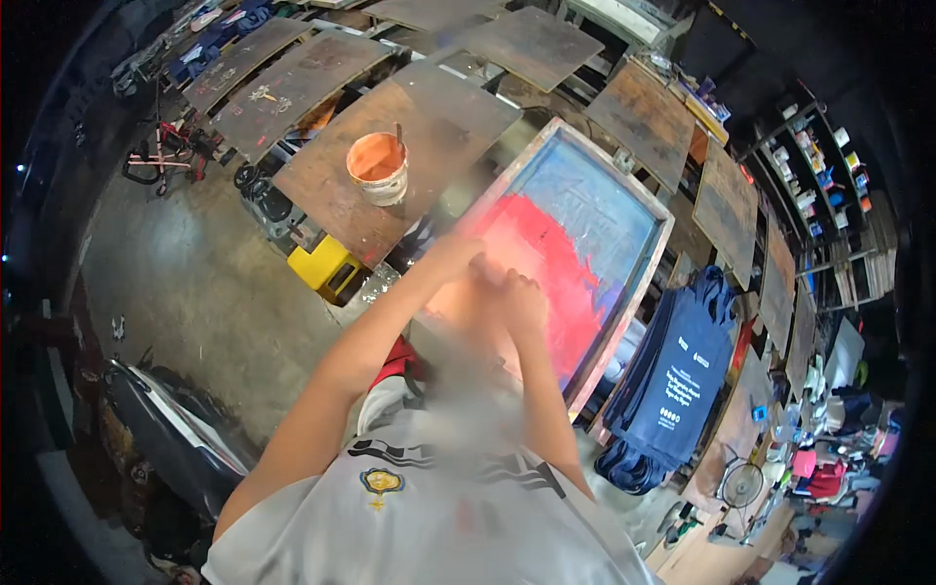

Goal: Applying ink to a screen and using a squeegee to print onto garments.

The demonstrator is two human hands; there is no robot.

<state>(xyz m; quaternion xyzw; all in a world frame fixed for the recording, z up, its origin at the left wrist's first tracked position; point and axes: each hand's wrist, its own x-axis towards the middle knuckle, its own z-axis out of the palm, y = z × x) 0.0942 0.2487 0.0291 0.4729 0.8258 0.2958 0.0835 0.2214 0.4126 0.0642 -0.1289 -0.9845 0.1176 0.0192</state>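
Left hand [462,257]: over the near left part of the frame, close to its left edge; fingers curled in, grip blurred, can't tell what they clamp, if anything.
Right hand [523,300]: just beside the left, over the near part of the frame; fingers bent and together, what they close on can't be told.
Frame [641,281]: pale rim, set slantwise in front of the person; near left corner hidden by arms and blur.
Blue mesh [597,200]: bare of red toward the frame's far edge and far right corner.
Red ink [548,255]: spread across the near half of the frame, ragged border against the blue, paler by the hands.
Bucket [387,189]: upright, orange-pink inside, stick [399,135] poking up; near the middle of the wooden board [444,102], left of the frame.
Navy bags [673,375]: stacked, white print, beyond the frame's right edge.
Yellow object [324,265]: below the board's near edge.
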